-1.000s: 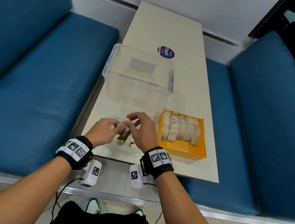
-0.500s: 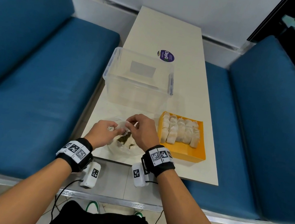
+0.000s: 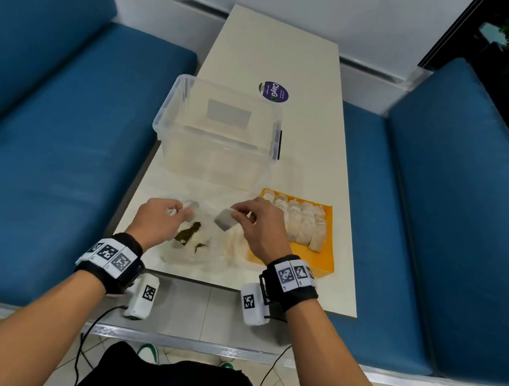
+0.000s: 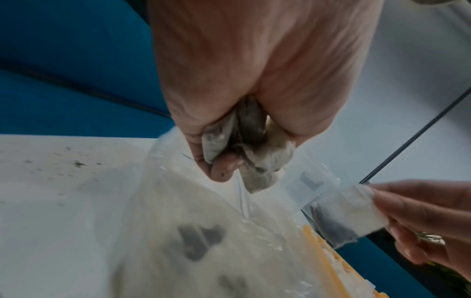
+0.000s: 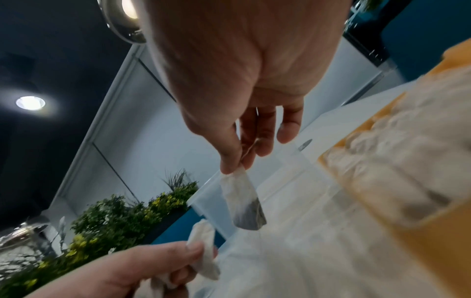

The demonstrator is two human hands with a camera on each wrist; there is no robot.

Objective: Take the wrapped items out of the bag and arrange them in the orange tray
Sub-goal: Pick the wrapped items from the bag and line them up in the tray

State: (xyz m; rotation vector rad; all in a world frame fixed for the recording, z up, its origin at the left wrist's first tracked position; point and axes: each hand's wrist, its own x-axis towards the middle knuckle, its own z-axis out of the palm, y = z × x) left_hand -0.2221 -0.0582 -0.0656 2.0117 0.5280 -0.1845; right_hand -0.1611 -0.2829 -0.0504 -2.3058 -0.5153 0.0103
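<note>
Two hands: both busy, above the near edge of the counter (image 3: 267, 47)
Right hand (image 3: 260, 226): thumb and forefinger pinch one wrapped item (image 3: 226, 220) by its top corner; it hangs free, tilted, dark contents settled at the lower end; other fingers loosely spread
Same item, wrist views: flat white sachet (image 5: 242, 199), held clear of the bag, apart from the left hand
Left hand (image 3: 157, 221): fingers curled tight round a small crumpled bunch of sachets (image 4: 252, 145); ends stick out past the fingertips
Bag (image 3: 197, 240): clear plastic, lying on the counter directly below and between the hands; dark green bits visible inside; how many items remain in it, cannot tell
Orange tray (image 3: 325, 261): on the counter just right of the bag, beside the right hand; far part filled with rows of white wrapped items (image 3: 301, 225) packed side by side; near part bare orange
Clear bin (image 3: 219, 132): lidless plastic tub, behind bag and tray, toward the middle of the counter
Sticker (image 3: 273, 91): round, purple, on the counter behind the bin
Seats (image 3: 59, 132): blue cushioned benches either side of the counter
</note>
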